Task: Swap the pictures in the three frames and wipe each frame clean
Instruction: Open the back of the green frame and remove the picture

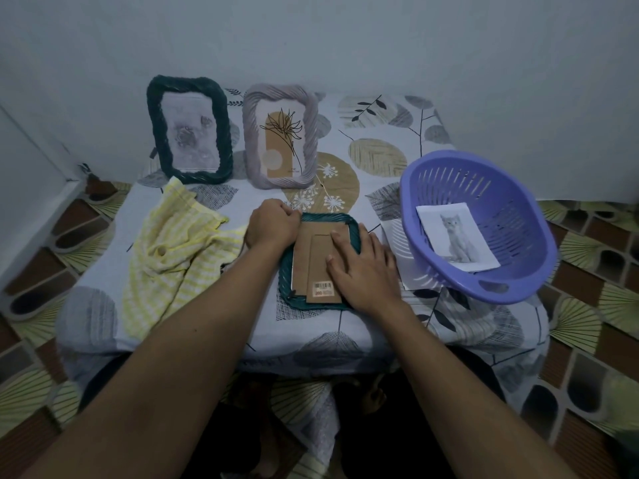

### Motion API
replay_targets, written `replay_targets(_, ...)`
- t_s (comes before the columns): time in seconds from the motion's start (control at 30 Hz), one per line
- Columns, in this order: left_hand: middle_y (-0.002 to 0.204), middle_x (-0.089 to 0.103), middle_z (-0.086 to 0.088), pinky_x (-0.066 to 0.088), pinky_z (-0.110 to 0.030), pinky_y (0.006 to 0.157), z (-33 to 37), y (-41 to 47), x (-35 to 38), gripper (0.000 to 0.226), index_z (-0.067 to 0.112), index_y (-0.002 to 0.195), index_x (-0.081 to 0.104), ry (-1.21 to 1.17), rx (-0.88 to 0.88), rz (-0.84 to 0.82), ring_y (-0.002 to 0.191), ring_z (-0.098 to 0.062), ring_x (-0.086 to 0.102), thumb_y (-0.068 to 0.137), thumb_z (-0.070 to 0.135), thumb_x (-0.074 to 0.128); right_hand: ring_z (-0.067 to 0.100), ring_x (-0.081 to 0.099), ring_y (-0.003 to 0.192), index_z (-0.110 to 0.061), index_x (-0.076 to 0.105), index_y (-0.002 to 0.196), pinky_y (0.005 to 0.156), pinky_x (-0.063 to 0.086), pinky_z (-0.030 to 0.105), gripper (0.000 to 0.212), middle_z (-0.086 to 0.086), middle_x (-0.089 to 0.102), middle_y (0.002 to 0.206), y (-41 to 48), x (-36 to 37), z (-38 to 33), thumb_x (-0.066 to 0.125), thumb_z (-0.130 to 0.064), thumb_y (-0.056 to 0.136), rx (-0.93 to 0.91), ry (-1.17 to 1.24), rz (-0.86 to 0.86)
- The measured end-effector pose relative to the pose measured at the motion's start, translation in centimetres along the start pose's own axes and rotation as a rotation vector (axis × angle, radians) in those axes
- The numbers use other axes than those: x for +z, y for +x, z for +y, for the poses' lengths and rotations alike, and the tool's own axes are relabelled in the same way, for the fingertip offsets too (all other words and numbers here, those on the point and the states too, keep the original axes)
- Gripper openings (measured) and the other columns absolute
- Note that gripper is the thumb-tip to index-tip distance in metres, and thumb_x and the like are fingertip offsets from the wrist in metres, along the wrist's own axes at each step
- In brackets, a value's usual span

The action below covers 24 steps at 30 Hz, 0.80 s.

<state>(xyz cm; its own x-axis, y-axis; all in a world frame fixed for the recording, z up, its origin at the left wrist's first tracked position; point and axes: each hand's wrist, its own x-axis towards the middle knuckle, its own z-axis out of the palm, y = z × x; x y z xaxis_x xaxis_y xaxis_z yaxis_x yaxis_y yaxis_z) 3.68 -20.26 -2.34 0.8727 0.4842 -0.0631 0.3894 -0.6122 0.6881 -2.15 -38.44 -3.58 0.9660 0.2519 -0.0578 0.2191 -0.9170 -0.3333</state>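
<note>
L hand [273,224] fingers curled on face-down green frame [323,217] corner; R hand [364,271] fingers straight, apart, pressing cardboard back [311,250].

Entry, single view: head camera, wide-angle, worn by the person. I read it as facing forward and steeply down, close over the table [380,160]. Landmark: face-down frame [311,257], just below picture centre. Behind it, dark green frame [188,129], grey frame [280,136] and wall [345,39]. Left of it, yellow cloth [173,243]. Right of it, purple basket [501,188] (straight lines bow toward the edges). Floor [587,305] shows on both sides of it.
</note>
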Motion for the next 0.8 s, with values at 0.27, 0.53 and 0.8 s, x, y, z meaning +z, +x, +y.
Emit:
replay_targets(0.27,0.127,0.059,-0.012,0.042,-0.046,0.1,-1.7,-1.4,0.3,0.052,0.013,0.128,0.053,0.01,0.172,-0.008,0.12,-0.034,0.052,0.092,0.05,0.058,0.026,0.003,0.154,-0.046,0.018,0.155,0.122,-0.002,0.045,0.056,0.005,0.001,0.168,-0.2,-0.2,-0.1,0.026,-0.058,0.101,0.004,0.001,-0.007)
replay_targets(0.53,0.161,0.025,-0.01,0.015,-0.052,0.119,-4.4,-5.1,-1.1,0.087,0.013,0.152,0.025,0.28,0.3,-0.117,0.151,-0.032,0.013,0.091,0.074,0.038,0.025,0.003,0.154,-0.047,0.021,0.154,0.122,-0.002,0.045,0.055,0.004,0.003,0.168,-0.1,-0.2,-0.3,0.029,-0.057,0.101,0.015,0.014,-0.011)
replay_targets(0.8,0.166,0.009,-0.011,0.003,-0.048,0.121,-5.0,-5.8,-0.9,0.104,0.013,0.158,0.014,0.431,0.358,-0.176,0.153,-0.03,0.003,0.084,0.084,0.032,0.027,0.008,0.152,-0.049,0.03,0.15,0.121,0.003,0.048,0.05,0.004,0.009,0.166,0.3,-0.7,-0.4,0.035,-0.055,0.1,0.069,0.096,-0.06)
